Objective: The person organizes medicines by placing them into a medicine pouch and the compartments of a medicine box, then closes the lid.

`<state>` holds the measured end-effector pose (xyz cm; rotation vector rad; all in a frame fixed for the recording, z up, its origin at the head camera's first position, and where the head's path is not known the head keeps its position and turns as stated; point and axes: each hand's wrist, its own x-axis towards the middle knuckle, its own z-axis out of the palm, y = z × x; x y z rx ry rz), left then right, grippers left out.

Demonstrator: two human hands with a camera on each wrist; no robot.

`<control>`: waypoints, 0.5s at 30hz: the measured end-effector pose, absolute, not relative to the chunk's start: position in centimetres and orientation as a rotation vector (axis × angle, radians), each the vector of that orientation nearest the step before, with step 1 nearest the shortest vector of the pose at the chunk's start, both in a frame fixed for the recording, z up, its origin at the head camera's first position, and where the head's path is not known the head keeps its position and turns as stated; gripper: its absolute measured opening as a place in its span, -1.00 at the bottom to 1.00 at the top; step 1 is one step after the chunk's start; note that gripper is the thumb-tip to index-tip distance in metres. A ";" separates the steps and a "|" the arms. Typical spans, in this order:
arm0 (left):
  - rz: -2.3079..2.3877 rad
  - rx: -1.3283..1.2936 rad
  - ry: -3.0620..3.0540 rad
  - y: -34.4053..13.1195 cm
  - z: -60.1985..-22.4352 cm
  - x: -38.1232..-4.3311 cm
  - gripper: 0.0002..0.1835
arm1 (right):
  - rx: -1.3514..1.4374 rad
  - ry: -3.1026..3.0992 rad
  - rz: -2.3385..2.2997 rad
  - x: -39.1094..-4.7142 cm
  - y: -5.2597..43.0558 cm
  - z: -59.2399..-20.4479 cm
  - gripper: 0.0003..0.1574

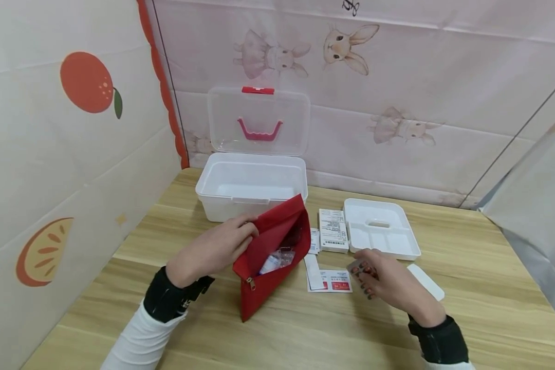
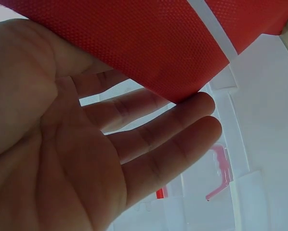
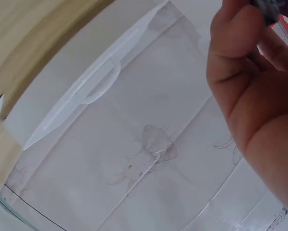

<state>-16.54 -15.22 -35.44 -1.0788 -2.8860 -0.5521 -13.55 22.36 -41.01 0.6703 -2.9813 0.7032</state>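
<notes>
inside red pouch [image 1: 264, 287] | contents [image 1: 277, 259] partly hidden | right grip [image 1: 388, 280]: pinched item [image 1: 355, 265] unclear

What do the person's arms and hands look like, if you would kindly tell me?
The left hand and right hand are ungloved. A wide black wristband with a dark block attached circles the left wrist, below a creased white fabric sleeve; another black wristband and white sleeve edge appear on the right.

Red pouch [image 1: 269, 229] blocks front right of white box [image 1: 224, 206]; top mostly free.
</notes>
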 end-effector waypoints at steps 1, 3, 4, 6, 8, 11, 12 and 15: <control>-0.547 -1.081 -2.883 -15.2 -35.4 -16.5 -0.75 | 0.671 -2.960 0.708 -13.6 22.1 -40.9 -0.54; -0.539 -1.087 -2.874 -15.3 -35.5 -16.5 -0.76 | 0.662 -2.932 0.724 -13.7 21.7 -40.7 -0.53; -0.536 -1.090 -2.870 -15.3 -35.5 -16.5 -0.76 | 0.661 -2.915 0.718 -13.8 21.5 -40.6 -0.53; -0.530 -1.091 -2.867 -15.3 -35.5 -16.5 -0.76 | 0.654 -2.890 0.713 -13.9 21.1 -40.4 -0.53; -0.534 -1.087 -2.870 -15.3 -35.5 -16.5 -0.75 | 0.645 -2.875 0.705 -14.0 20.8 -40.2 -0.54; -0.542 -1.078 -2.881 -15.2 -35.5 -16.5 -0.75 | 0.619 -2.867 0.720 -14.0 20.4 -40.0 -0.54; -0.543 -1.077 -2.884 -15.2 -35.5 -16.5 -0.75 | 0.611 -2.868 0.741 -14.0 20.4 -39.9 -0.53; -0.541 -1.077 -2.888 -15.2 -35.5 -16.5 -0.75 | 0.600 -2.868 0.853 -14.0 20.2 -39.8 -0.52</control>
